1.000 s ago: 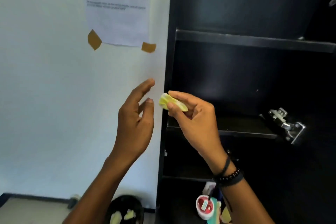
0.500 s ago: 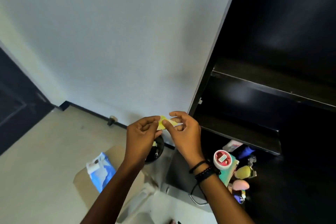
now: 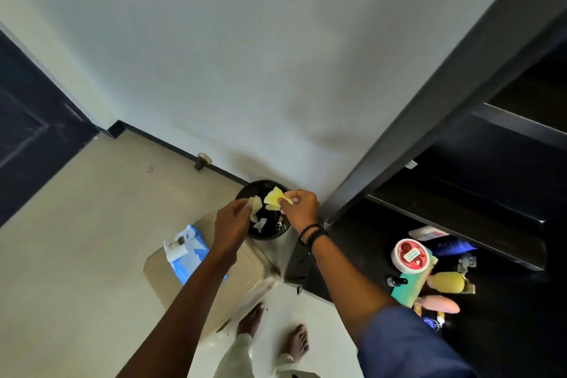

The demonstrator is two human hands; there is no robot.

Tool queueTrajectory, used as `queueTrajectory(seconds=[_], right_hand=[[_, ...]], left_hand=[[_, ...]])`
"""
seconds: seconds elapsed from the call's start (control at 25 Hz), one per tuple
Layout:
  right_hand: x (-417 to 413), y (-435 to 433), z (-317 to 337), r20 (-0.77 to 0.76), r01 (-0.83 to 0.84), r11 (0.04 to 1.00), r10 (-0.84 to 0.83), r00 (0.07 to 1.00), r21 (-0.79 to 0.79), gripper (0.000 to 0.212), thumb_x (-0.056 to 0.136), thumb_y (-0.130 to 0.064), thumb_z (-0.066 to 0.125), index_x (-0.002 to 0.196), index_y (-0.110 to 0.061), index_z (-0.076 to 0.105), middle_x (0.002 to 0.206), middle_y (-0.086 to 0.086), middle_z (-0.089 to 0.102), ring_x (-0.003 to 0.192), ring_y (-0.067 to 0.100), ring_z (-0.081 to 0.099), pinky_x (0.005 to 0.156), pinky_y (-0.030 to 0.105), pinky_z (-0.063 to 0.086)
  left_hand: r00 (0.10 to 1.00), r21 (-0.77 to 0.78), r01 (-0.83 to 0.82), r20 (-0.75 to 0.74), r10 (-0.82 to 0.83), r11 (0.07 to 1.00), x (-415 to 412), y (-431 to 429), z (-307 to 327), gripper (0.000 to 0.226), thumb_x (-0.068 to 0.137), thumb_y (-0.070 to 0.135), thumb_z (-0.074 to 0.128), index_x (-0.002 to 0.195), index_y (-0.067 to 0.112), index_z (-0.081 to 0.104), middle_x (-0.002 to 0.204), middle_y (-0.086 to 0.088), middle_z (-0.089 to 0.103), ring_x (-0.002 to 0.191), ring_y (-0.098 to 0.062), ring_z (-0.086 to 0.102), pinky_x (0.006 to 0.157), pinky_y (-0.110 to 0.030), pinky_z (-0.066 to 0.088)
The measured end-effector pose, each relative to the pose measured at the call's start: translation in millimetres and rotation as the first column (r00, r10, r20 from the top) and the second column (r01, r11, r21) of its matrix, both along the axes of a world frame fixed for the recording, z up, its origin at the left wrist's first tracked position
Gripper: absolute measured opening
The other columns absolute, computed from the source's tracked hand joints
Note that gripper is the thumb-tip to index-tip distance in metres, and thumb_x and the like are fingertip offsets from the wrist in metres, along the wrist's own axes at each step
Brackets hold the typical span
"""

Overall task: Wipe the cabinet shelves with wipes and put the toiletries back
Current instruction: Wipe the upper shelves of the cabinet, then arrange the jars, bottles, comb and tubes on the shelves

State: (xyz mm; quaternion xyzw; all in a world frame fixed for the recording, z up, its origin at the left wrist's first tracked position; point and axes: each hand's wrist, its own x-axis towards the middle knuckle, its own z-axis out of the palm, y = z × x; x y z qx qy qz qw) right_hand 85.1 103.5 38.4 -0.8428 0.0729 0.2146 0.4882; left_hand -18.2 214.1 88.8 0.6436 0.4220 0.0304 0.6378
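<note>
My right hand [image 3: 299, 209] pinches a crumpled yellow wipe [image 3: 274, 196] directly above a black waste bin [image 3: 270, 232] on the floor. My left hand [image 3: 231, 222] hovers beside it over the bin's left rim, fingers curled at a pale scrap [image 3: 255, 202]; whether it grips that scrap I cannot tell. Several used wipes lie inside the bin. The black cabinet [image 3: 460, 77] stands to the right with bare dark shelves [image 3: 457, 209]. Toiletries sit on its lowest level: a red-lidded round jar [image 3: 410, 256], a green comb [image 3: 414, 285], a yellow bottle [image 3: 448, 282] and a pink item [image 3: 438, 304].
A blue wipes packet [image 3: 187, 252] lies on a flattened cardboard sheet [image 3: 239, 279] on the beige floor. A white wall [image 3: 245, 55] rises behind the bin, with a door stopper [image 3: 202, 159] at its base. A dark door [image 3: 27, 132] is at left. My bare feet [image 3: 276, 331] are below.
The view swung from the shelves down to the floor. Both hands dropped with the yellow wipe from shelf height to just above the bin.
</note>
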Motion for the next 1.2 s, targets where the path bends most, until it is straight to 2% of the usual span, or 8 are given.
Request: queueTrajectory(seconds=[0.12,0.28,0.4,0.56,0.68,0.92,1.04,1.2], right_hand=[[24,21,-29,-0.046,-0.094,0.989,0.089,0.995,-0.117,0.047,0.080,-0.016,0.074,0.124,-0.010,0.058,0.123,0.003,0.060,0.110,0.021,0.060,0.087,0.018,0.043],[17,33,-62,-0.100,-0.108,0.981,0.092,0.991,-0.159,0.054,0.081,-0.007,0.069,0.132,-0.010,0.050,0.134,0.012,0.053,0.121,0.027,0.054,0.101,0.038,0.048],[-7,20,-63,-0.096,-0.085,0.987,0.072,0.993,-0.140,0.049,0.081,-0.003,0.067,0.128,-0.012,0.053,0.130,0.013,0.054,0.117,0.028,0.055,0.097,0.041,0.051],[-38,-5,-35,-0.025,-0.042,0.996,0.040,0.999,-0.077,0.047,0.084,0.001,0.062,0.128,-0.012,0.053,0.129,0.008,0.051,0.119,0.022,0.054,0.095,0.030,0.050],[-60,-40,-14,0.092,0.006,0.999,-0.002,0.996,-0.045,0.045,0.084,-0.004,0.062,0.126,-0.015,0.053,0.123,0.005,0.053,0.106,0.022,0.059,0.088,0.030,0.053],[-97,-160,-12,0.198,0.251,0.960,-0.223,0.954,-0.125,0.045,0.083,-0.006,0.066,0.127,-0.009,0.054,0.116,0.010,0.059,0.094,0.018,0.058,0.085,0.027,0.049],[-99,-210,-19,0.277,0.379,0.899,-0.315,0.908,-0.218,0.043,0.081,-0.009,0.068,0.122,-0.006,0.057,0.115,0.015,0.061,0.106,0.029,0.057,0.092,0.042,0.049],[-75,-262,-32,0.314,0.423,0.850,-0.327,0.891,-0.315,0.048,0.080,-0.014,0.069,0.124,-0.002,0.054,0.118,0.019,0.058,0.113,0.035,0.053,0.097,0.041,0.046]], left_hand=[[0.995,0.075,0.079,-0.061,-0.075,0.994,6,20,-20,0.014,0.093,0.017,0.054,0.102,0.017,0.065,0.095,0.005,0.065,0.086,-0.011,0.058,0.077,-0.026,0.047],[0.970,0.149,0.206,-0.164,-0.181,0.967,3,41,-54,0.032,0.095,0.018,0.054,0.123,0.005,0.060,0.113,-0.003,0.062,0.106,-0.018,0.058,0.089,-0.025,0.042],[0.942,0.222,0.307,-0.206,-0.264,0.925,-3,35,-63,0.030,0.094,0.019,0.054,0.118,0.004,0.064,0.111,-0.008,0.067,0.106,-0.022,0.061,0.085,-0.025,0.042],[0.937,0.222,0.346,-0.131,-0.324,0.911,-4,4,-36,0.014,0.094,0.013,0.053,0.098,0.012,0.066,0.087,0.005,0.060,0.079,-0.004,0.055,0.078,-0.022,0.040],[0.927,0.214,0.375,-0.073,-0.368,0.902,-3,-31,-28,0.024,0.092,0.017,0.056,0.110,0.005,0.065,0.101,-0.001,0.068,0.092,-0.013,0.063,0.082,-0.024,0.046],[0.748,0.128,0.658,0.004,-0.664,0.742,0,-143,-31,0.013,0.094,0.014,0.051,0.092,0.011,0.064,0.083,-0.008,0.067,0.075,-0.019,0.063,0.071,-0.033,0.051],[0.641,0.120,0.766,-0.063,-0.765,0.632,7,-190,-38,0.033,0.092,0.015,0.054,0.124,0.012,0.058,0.119,-0.008,0.065,0.107,-0.019,0.063,0.093,-0.033,0.049],[0.531,0.077,0.847,-0.103,-0.841,0.526,15,-226,-40,0.050,0.091,0.009,0.056,0.139,0.007,0.043,0.139,-0.013,0.051,0.129,-0.022,0.050,0.104,-0.026,0.038]])
